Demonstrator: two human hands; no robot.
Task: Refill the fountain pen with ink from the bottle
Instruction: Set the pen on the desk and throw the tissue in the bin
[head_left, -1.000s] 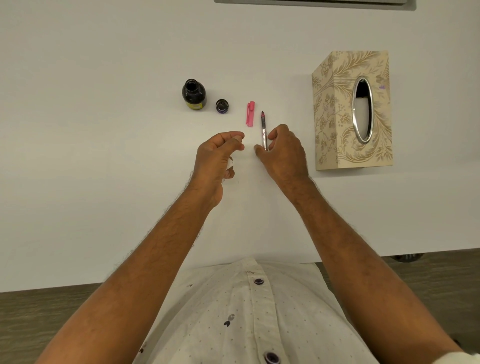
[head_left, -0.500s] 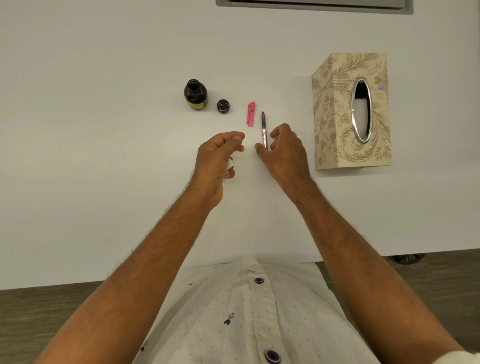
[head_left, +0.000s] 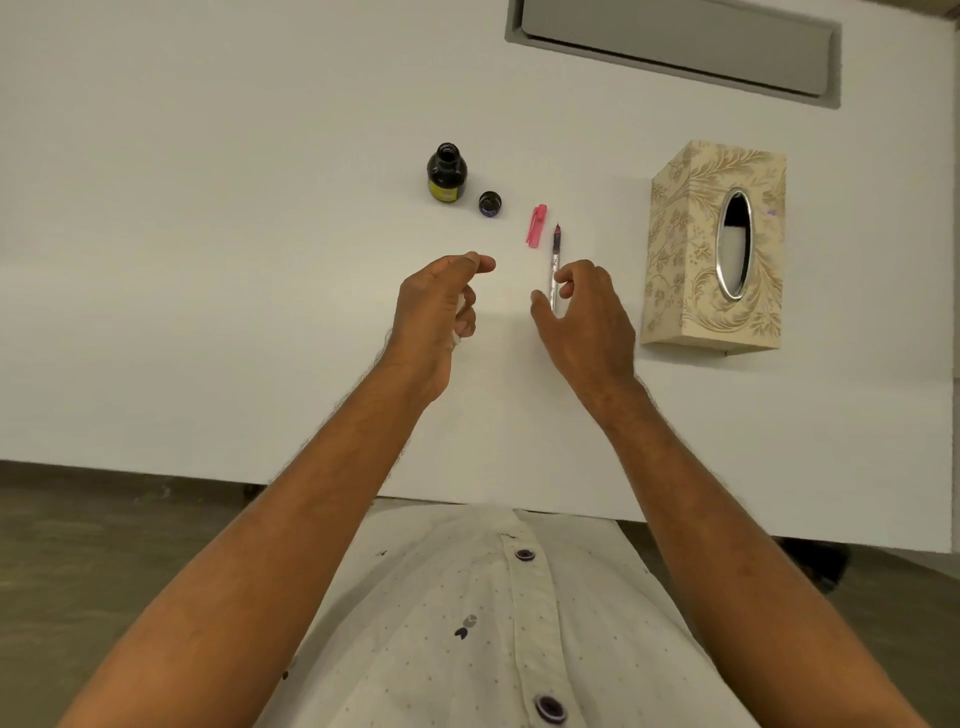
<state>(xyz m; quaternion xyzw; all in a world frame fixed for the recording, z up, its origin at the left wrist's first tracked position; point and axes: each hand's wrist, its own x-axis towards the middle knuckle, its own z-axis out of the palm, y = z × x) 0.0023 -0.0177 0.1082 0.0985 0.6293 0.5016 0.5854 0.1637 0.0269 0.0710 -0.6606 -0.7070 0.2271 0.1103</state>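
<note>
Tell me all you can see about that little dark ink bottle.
The ink bottle is small, round and dark, apparently glass, with a yellowish label low on its side. It stands upright on the white table, mouth open. Its dark cap lies just right of it, apart. Neither of the hands touches it. How much ink it holds cannot be judged.

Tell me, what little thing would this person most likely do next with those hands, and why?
Probably close the right hand on the pen and lift it. The pen lies uncapped on the table, its pink cap beside it, and the right fingers are spread around its near end. The ink bottle already stands open, its lid off, ready for dipping.
</note>
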